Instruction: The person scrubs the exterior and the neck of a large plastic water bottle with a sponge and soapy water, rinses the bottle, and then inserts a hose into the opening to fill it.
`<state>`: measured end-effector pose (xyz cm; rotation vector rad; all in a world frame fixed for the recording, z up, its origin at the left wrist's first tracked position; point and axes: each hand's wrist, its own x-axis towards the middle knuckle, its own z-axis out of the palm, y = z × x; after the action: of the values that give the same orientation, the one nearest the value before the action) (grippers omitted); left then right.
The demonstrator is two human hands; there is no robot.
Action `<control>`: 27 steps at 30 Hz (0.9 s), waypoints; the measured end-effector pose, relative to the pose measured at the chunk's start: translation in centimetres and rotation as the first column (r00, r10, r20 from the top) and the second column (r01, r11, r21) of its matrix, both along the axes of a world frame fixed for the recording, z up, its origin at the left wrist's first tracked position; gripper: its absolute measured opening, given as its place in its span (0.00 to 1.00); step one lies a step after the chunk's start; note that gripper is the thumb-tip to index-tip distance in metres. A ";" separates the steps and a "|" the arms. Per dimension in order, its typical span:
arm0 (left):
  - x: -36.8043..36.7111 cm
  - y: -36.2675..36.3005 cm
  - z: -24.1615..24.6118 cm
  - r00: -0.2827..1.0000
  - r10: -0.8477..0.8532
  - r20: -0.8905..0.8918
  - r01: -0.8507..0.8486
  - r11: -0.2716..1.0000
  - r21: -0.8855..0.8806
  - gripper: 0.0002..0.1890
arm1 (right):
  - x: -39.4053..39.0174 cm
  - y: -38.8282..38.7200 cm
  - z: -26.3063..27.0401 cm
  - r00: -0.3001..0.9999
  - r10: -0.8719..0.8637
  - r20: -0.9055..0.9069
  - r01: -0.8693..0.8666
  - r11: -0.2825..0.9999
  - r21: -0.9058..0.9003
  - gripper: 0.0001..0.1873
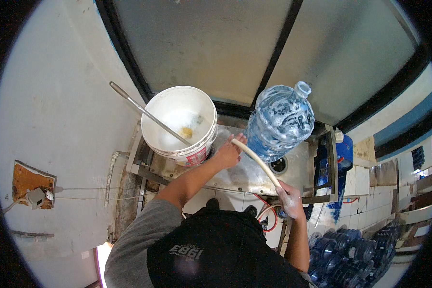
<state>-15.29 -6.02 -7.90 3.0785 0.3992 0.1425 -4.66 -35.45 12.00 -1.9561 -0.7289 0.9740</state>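
Note:
A pale flexible hose [259, 163] runs between my hands. My right hand [289, 198], with suds on it, grips the hose near the front edge of the metal sink [234, 178]. At the hose's far end is my left hand [230, 153], its fingers extended beside the tip; whether they grip it is unclear. A large blue water jug [282, 120], streaked with foam, stands upright in the sink just beyond my left hand. To the left is a white plastic bucket [180, 122] with foam and a yellowish lump inside, and a long metal-handled tool [149, 115] leaning in it.
A round drain [278, 165] lies by the jug's base. Framed glass panels [205, 43] rise behind the sink. A blue container [344, 153] is at the right. Several empty-looking water jugs [340, 252] stand on the floor at lower right. A red hose [273, 225] loops near my feet.

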 end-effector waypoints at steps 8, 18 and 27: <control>3.5 6.9 -7.4 0.720 0.694 -0.024 -0.226 0.202 -0.953 0.33 | -1.6 -2.3 2.8 0.988 0.153 -0.006 -0.153 0.988 -0.038 0.21; 6.5 7.3 -12.4 0.404 0.830 -0.385 0.393 -0.538 -0.746 0.32 | 0.1 -2.3 1.7 0.986 0.096 0.136 -0.104 0.993 0.048 0.19; 6.8 4.5 -7.1 0.351 0.829 -0.435 0.352 -0.547 -0.759 0.36 | 1.4 -1.2 2.0 0.999 0.015 -0.047 -0.012 0.998 0.056 0.19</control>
<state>-8.46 -1.53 -15.00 0.4185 1.0373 0.6437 -3.25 -36.61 14.03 -1.8762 -0.7354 0.9951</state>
